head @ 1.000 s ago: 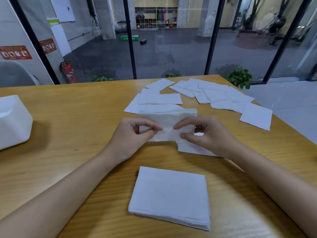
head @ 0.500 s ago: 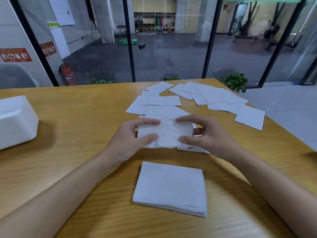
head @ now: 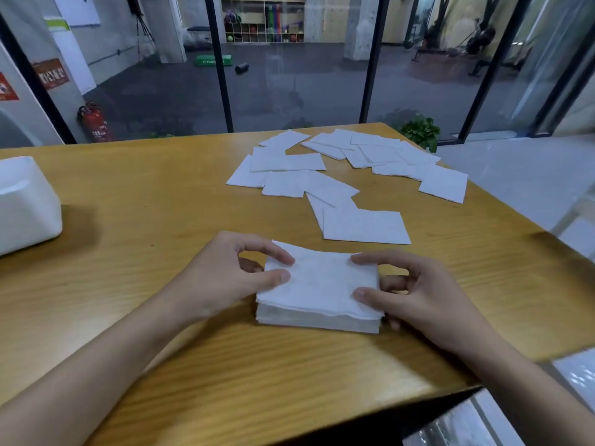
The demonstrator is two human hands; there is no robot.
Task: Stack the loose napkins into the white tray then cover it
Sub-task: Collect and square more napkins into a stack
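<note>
Wooden worktop (head: 161, 220), near side: top napkin (head: 322, 281) on napkin stack (head: 315, 321), edges pinched by left hand (head: 222, 278) and right hand (head: 418, 297).

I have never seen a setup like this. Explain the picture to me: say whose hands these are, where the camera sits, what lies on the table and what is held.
There is no machine here; each grip is a person's bare hand. One wide-angle camera worn on the person's head looks forward and down, so both arms come in from the bottom of the picture. The left hand and the right hand each pinch one side of the top napkin, thumb and forefinger on it, over a neat stack of napkins on the wooden table. Farther away, loose napkins lie scattered and overlapping. At the picture's left edge a white container stands on the table, probably the tray or its cover; I cannot tell which.
</note>
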